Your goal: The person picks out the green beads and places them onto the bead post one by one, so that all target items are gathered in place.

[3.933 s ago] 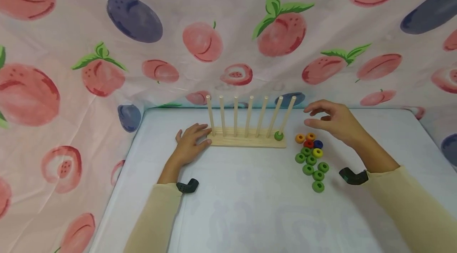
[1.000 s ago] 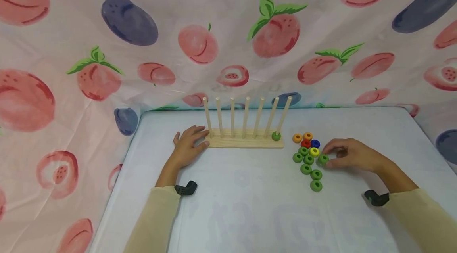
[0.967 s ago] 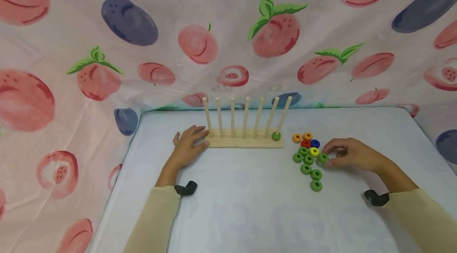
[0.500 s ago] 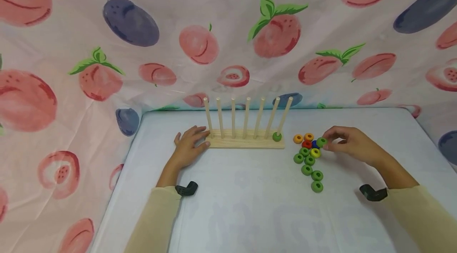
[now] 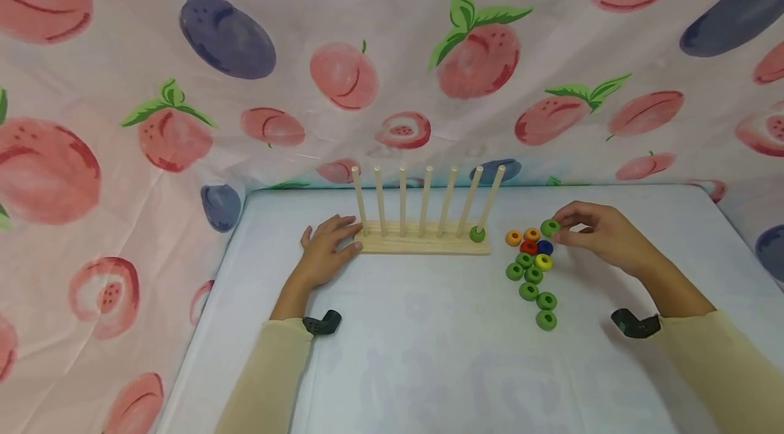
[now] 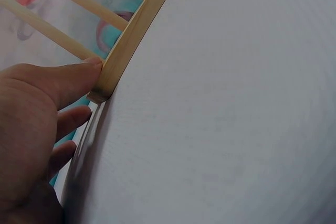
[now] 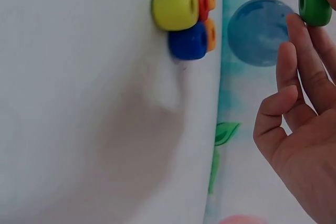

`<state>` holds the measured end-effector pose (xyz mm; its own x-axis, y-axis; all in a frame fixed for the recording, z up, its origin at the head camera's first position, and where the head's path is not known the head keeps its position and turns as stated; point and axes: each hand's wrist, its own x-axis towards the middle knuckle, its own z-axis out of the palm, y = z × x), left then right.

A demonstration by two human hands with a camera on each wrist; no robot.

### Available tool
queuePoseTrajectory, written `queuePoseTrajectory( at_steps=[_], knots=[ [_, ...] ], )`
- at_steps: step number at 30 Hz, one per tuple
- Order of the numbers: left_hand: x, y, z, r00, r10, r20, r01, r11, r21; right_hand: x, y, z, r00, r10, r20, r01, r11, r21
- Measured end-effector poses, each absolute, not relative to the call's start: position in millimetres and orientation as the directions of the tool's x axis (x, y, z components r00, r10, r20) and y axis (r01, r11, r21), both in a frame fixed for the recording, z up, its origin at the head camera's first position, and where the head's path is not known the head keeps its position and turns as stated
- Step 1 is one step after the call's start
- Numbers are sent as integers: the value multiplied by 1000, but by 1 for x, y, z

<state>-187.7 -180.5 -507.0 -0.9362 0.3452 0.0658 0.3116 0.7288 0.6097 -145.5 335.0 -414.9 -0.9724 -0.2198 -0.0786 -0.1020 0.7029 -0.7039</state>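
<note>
Carefully, the person's right hand (image 5: 603,233) pinches a single green bead (image 5: 550,224) at its fingertips, the other fingers loosely bent, as the right wrist view shows. That bead is raised off the table (image 5: 429,352), to the right of a wooden rack (image 5: 422,244) and well apart from its pegs (image 5: 403,203). The left hand (image 5: 321,254) lies relaxed and unclenched at the rack's left end, thumb and fingers spread, touching the end of the base without being curled round it.

Seven pegs rise from the base in one row, and the rightmost peg (image 5: 492,196) carries a green bead at its foot (image 5: 477,235); the other six stand bare. Loose on the table, just right of the rack, lies a cluster: two orange beads (image 5: 513,239) at the far side, then a red bead (image 5: 528,248) and a blue bead (image 5: 547,247), a yellow bead (image 5: 539,264), and six green beads (image 5: 529,292) trailing toward the person. Behind the table hangs a pale pink cloth (image 5: 306,12) printed with fruit, and a black device (image 5: 633,325) sits at each wrist, by the end of a beige sleeve (image 5: 269,366)
</note>
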Motion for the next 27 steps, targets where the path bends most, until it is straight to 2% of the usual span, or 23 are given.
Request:
queuePoseTrajectory(
  at_steps=[15,27],
  knots=[
    [-188,-179,-505,-936,345,65,309,725,616,-157,302,-392,-992,-129,-9,-85,696,-713],
    [-187,-181,-508,-937,344,65,310,727,612,-168,277,-370,-995,-77,56,-93,636,-766]
  ],
)
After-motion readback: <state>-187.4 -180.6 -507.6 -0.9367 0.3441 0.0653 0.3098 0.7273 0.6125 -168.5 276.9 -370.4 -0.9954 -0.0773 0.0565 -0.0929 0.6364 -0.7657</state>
